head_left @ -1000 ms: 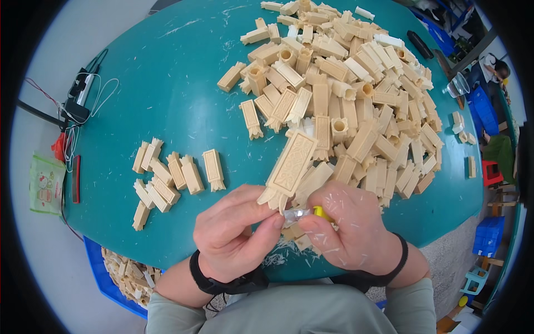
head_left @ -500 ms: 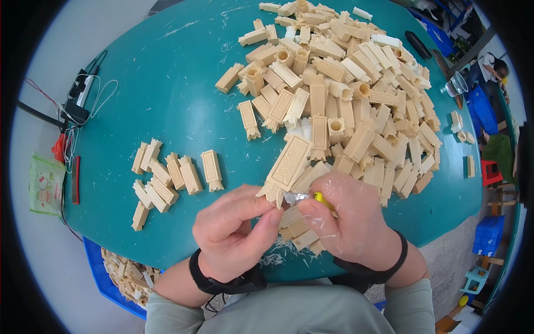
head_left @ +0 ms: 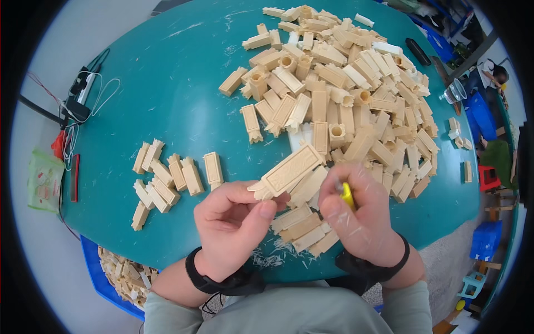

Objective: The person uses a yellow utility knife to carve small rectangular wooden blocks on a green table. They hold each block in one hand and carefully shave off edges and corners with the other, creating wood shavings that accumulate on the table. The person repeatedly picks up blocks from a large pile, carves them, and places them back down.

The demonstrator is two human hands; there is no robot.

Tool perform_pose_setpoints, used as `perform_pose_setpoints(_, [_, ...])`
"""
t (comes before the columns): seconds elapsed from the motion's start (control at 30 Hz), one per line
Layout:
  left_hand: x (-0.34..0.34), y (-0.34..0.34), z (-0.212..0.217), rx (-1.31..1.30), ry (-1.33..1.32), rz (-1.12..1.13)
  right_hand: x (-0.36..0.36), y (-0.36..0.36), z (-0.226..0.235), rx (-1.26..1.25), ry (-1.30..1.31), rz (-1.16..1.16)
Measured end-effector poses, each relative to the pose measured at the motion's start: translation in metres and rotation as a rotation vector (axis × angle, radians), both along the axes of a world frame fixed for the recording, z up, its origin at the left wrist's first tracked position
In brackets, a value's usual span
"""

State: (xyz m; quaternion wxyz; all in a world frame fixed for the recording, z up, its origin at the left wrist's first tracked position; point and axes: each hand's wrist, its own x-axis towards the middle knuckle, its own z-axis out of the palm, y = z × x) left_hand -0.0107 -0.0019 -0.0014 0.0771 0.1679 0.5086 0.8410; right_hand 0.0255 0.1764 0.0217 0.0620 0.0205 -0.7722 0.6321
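My left hand (head_left: pixel 231 222) pinches a cream plastic case (head_left: pixel 292 170) near its jagged, petal-like end; a raised pattern shows in the framed panel on its face. My right hand (head_left: pixel 359 214) is closed round a yellow-handled knife (head_left: pixel 347 195), apart from the case and just right of it. Its blade is mostly hidden by the fingers. Fine shavings (head_left: pixel 270 257) lie on the green table (head_left: pixel 167 100) and cling to my right hand. Several similar cases (head_left: pixel 306 229) lie side by side beneath my hands.
A big heap of cream cases (head_left: pixel 356 106) covers the table's far right. A smaller group (head_left: pixel 161 178) lies to the left. A blue bin (head_left: pixel 105 286) of pieces stands at lower left. A power strip (head_left: pixel 82 92), a clear cup (head_left: pixel 455 91) and a black object (head_left: pixel 417 51) lie near the edges.
My right hand has drawn the knife away from the case, to the right. The case has tilted in my left hand, its plain end swinging right.
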Motion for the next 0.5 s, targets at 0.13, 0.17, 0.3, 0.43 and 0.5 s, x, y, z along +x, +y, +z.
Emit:
perform_pose_setpoints(0.13, [0.000, 0.001, 0.000, 0.036, -0.035, -0.117, -0.005, -0.004, 0.005, -0.227, -0.081, -0.073])
perform_pose_setpoints(0.17, [-0.001, 0.001, 0.000, 0.019, -0.044, -0.144, -0.004, -0.003, 0.005, -0.256, -0.083, -0.063])
perform_pose_setpoints(0.3, [-0.006, 0.002, -0.008, -0.033, -0.018, -0.164, -0.003, -0.001, 0.001, -0.221, 0.007, -0.086])
perform_pose_setpoints(0.43, [-0.009, 0.008, 0.001, -0.293, 0.127, 0.092, -0.002, -0.002, 0.000, -0.084, 0.082, -0.096])
perform_pose_setpoints(0.5, [-0.012, 0.012, 0.008, -0.412, 0.321, 0.225, -0.001, -0.001, -0.004, 0.021, 0.114, -0.077])
